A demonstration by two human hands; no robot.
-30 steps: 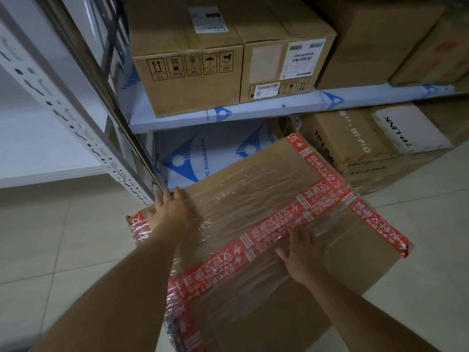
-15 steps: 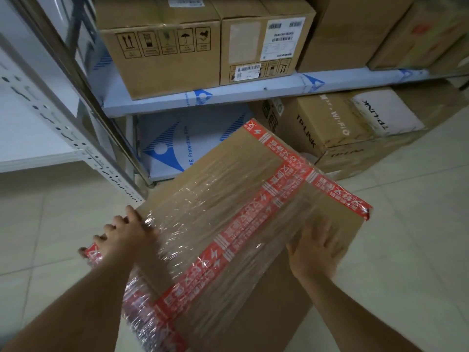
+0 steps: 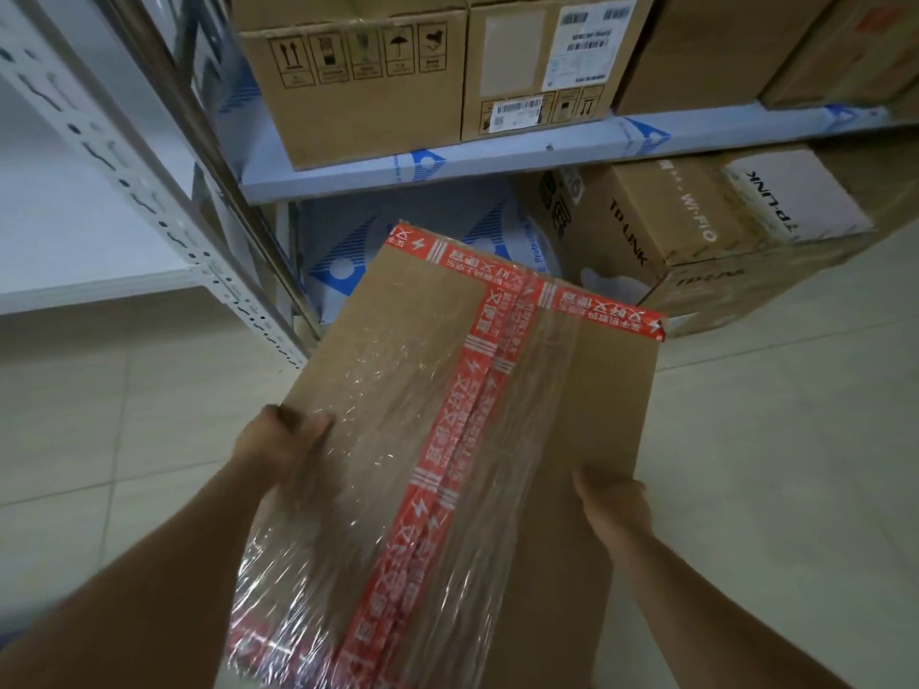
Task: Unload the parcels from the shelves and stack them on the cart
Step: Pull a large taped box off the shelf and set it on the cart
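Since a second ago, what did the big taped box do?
The taped box came off the bottom shelf and swung round toward the person. The left hand slid to its near left edge; the right hand stayed on its right side. The shelf boxes stayed put.

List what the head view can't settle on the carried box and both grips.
- Taped parcel: near end cut off by the bottom edge.
- Left hand: fingertips hidden behind the parcel's left edge.
- Right hand: fingers blurred; contact unclear.
- Cart: out of frame.
- Shipping label: print too small.
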